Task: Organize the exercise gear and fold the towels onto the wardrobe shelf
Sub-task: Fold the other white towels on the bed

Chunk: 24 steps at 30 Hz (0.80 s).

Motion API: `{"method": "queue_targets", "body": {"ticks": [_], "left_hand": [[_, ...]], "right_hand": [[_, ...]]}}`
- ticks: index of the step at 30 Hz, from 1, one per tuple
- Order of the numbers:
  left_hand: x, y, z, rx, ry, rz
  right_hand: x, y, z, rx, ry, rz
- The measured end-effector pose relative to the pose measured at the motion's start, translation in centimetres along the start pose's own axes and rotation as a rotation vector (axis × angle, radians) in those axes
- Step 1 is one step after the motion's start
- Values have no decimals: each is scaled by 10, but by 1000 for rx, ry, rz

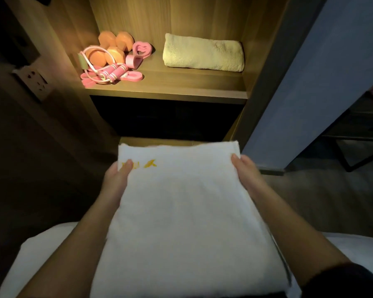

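Head view: towel (pixel 181 203) (white, folded) gripped between hands (pixel 116 179) (pixel 248 173).

Both hands, left hand (pixel 116 179) and right hand (pixel 246 171), apparently grip folded white towel (pixel 181 201).

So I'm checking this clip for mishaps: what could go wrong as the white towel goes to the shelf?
1. The left hand and right hand pinch the white towel only at its side edges, so the folds may slip open in transit.
2. The shelf gap between the pink gear and the cream towel looks narrow; sliding it in could shove the gear.
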<state>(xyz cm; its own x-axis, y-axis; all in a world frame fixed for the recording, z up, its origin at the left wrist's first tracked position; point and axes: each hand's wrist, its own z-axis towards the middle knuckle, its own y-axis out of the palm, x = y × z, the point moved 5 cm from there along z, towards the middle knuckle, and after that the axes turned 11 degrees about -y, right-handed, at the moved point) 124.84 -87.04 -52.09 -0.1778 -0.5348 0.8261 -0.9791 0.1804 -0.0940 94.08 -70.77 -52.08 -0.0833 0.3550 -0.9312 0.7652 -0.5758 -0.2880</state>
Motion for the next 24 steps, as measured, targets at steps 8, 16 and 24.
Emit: {"method": "queue_targets", "body": {"ticks": [8, 16, 24], "left_hand": [[-59, -13, 24, -101, -453, 80], [-28, 6, 33, -12, -49, 186], [-59, -16, 0, -308, -594, 25]], "right_hand": [[41, 7, -2, -85, 330, 54], [45, 10, -2, 29, 121, 79], [48, -2, -22, -226, 429, 194]]}}
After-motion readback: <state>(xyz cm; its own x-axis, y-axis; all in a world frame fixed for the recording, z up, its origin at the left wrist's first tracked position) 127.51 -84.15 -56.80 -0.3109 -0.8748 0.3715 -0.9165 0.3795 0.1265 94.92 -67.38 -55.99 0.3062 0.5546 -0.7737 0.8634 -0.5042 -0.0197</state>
